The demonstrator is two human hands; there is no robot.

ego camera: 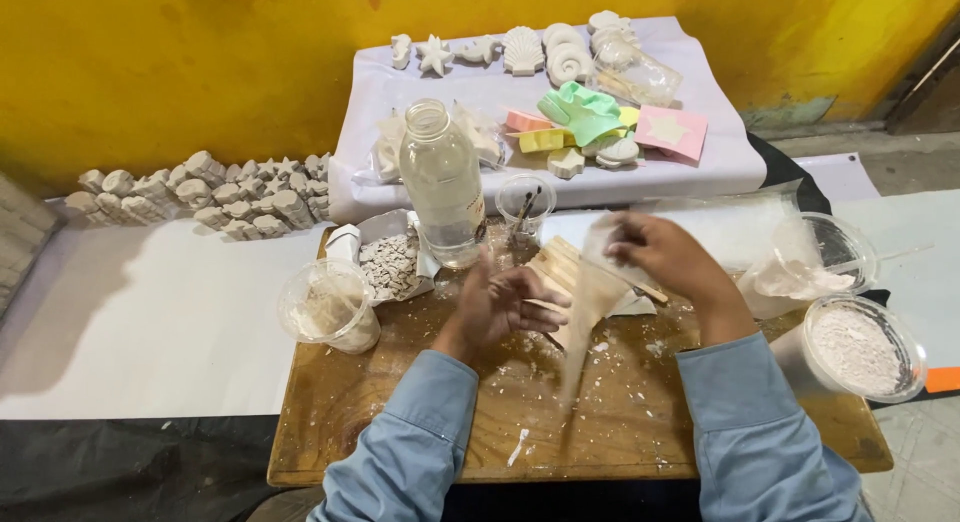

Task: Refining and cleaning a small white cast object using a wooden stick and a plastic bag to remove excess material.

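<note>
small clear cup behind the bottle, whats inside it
The cup holds a few thin dark sticks, perhaps brushes, leaning against its rim. Its base is hidden behind the wooden sticks, so the bottom can't be seen.

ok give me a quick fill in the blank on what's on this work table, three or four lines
1. The right hand holds up a clear plastic ____.
2. The tall clear plastic bottle stands with its cap ____.
3. The round clear tub at the board's right end holds white ____.
4. The wall behind the white plaster sea-shape casts is painted ____.

Missing words: bag; off; powder; yellow
</note>
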